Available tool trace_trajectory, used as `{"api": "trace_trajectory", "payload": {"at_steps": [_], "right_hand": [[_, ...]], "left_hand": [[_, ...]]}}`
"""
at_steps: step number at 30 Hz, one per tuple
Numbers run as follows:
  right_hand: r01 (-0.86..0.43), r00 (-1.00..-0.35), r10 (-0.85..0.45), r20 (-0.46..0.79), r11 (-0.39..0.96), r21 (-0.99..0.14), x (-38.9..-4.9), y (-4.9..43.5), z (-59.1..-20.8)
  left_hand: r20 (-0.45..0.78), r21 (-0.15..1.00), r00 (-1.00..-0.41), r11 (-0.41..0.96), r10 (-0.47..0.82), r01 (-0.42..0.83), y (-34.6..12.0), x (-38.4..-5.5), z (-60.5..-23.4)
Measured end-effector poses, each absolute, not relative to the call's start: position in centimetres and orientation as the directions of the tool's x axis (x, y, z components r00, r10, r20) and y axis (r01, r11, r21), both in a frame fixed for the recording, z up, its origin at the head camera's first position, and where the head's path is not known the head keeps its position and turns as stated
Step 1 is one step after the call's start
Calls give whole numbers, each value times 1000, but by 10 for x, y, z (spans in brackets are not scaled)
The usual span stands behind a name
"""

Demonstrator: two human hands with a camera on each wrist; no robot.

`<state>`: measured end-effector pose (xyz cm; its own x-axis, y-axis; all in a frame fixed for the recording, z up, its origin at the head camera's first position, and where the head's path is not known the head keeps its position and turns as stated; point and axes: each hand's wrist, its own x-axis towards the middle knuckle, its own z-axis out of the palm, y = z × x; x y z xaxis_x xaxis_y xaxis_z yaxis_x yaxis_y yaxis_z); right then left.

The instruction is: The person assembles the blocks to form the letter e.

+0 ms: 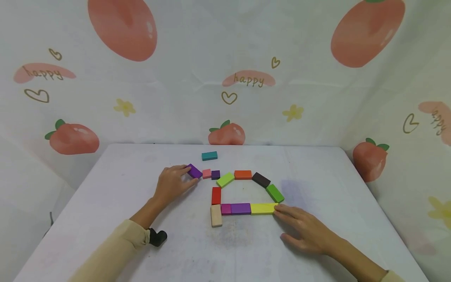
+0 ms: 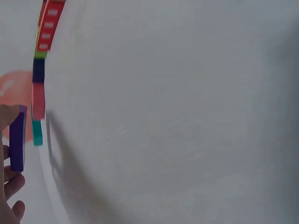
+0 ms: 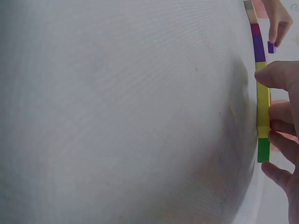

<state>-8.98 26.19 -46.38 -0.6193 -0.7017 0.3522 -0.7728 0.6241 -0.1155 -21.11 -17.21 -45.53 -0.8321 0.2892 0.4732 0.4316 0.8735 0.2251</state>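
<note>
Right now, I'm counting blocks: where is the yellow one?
In the head view, the yellow block is right of centre, between a purple block and the right hand.

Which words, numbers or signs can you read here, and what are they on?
"happy": the left pink patch on the printed cloth.
"happy": the middle pink patch, same cloth.
"appy", slanting: the right pink patch; any first letter is unclear.
Blocks: no readable lettering.
No numbers that I can see.
</note>
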Motion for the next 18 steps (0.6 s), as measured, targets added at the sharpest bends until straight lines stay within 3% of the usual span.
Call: {"api": "trace_trajectory", "payload": {"at_steps": [18], "right_hand": [[-772, -621, -698, 356, 623, -126, -90, 261, -465]], "left_hand": [[579, 126, -591, 654, 562, 746, -131, -150, -443]]}}
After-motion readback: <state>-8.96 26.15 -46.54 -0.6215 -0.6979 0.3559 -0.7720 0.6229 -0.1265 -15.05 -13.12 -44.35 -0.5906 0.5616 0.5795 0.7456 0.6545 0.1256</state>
